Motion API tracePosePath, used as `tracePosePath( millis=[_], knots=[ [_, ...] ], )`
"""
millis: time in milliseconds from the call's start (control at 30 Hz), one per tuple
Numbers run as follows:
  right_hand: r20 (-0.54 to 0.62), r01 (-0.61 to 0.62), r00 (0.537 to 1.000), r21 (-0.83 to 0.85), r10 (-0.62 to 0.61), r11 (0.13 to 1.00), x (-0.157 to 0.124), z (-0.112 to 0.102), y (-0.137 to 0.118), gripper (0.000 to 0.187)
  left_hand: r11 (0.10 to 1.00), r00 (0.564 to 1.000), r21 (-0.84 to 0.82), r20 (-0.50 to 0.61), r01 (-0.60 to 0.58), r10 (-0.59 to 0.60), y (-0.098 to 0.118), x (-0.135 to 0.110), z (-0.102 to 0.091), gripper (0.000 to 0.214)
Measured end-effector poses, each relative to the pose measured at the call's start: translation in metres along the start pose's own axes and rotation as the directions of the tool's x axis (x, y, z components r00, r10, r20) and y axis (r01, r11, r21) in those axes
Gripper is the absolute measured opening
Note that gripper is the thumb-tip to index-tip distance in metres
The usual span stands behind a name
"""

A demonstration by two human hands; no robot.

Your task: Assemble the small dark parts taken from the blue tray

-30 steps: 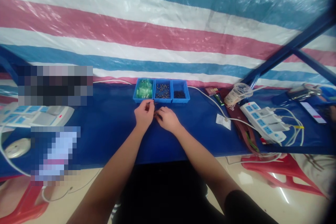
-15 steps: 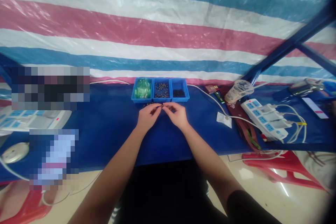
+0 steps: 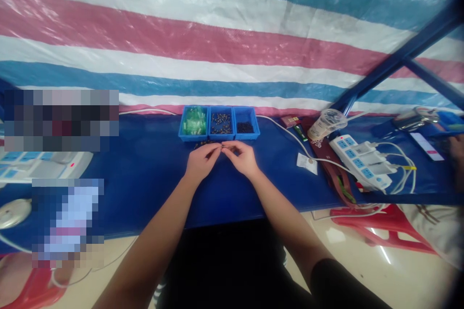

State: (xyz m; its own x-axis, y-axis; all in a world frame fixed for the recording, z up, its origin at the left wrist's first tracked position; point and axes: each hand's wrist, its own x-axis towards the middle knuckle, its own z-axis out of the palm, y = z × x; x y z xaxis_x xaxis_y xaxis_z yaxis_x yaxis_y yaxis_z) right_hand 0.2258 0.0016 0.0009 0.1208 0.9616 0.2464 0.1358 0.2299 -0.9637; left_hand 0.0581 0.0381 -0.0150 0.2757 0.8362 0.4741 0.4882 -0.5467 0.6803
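My left hand (image 3: pixel 201 160) and my right hand (image 3: pixel 242 157) meet fingertip to fingertip over the blue table (image 3: pixel 145 169), both pinched on a small dark part (image 3: pixel 222 147) held between them. Just behind the hands stand three joined blue bins. The left bin (image 3: pixel 193 123) holds green pieces, the middle bin (image 3: pixel 221 123) small brown and dark parts, the right bin (image 3: pixel 245 126) tiny black parts. A few loose dark parts (image 3: pixel 203 143) lie on the table in front of the bins.
A white power strip (image 3: pixel 362 161) with plugs and cables lies at the right, beside a tipped plastic cup (image 3: pixel 328 124) and a small white packet (image 3: pixel 306 162). Another power strip (image 3: pixel 43 164) lies at the left. Red stools (image 3: pixel 377 229) stand below. A striped tarp (image 3: pixel 217 43) hangs behind.
A second ago my hands were lower and a little left on the table; they rose together toward the bins, fingertips joined on the small part. Since half a second ago they hardly moved.
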Motion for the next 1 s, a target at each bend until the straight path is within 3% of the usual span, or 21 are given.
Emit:
tracePosePath(
  millis=[300, 667, 1000],
  knots=[
    [0.026, -0.022, 0.999, 0.018, 0.022, 1.0, -0.0004, -0.0001, 0.002, 0.028, 1.0, 0.999, 0.003, 0.037, -0.017, 0.017, 0.0006, -0.0007, -0.0031, 0.024],
    [0.006, -0.007, 1.0, 0.071, 0.007, 0.997, 0.0029, 0.0025, 0.0066, 0.03, 0.987, 0.99, 0.131, 0.12, -0.095, 0.08, -0.0005, -0.001, -0.0085, 0.029],
    [0.038, -0.103, 0.994, 0.193, 0.098, 0.976, 0.006, 0.0045, 0.0073, 0.032, 0.993, 0.995, 0.079, -0.026, -0.089, 0.092, -0.0024, -0.0019, -0.0039, 0.023]
  ],
)
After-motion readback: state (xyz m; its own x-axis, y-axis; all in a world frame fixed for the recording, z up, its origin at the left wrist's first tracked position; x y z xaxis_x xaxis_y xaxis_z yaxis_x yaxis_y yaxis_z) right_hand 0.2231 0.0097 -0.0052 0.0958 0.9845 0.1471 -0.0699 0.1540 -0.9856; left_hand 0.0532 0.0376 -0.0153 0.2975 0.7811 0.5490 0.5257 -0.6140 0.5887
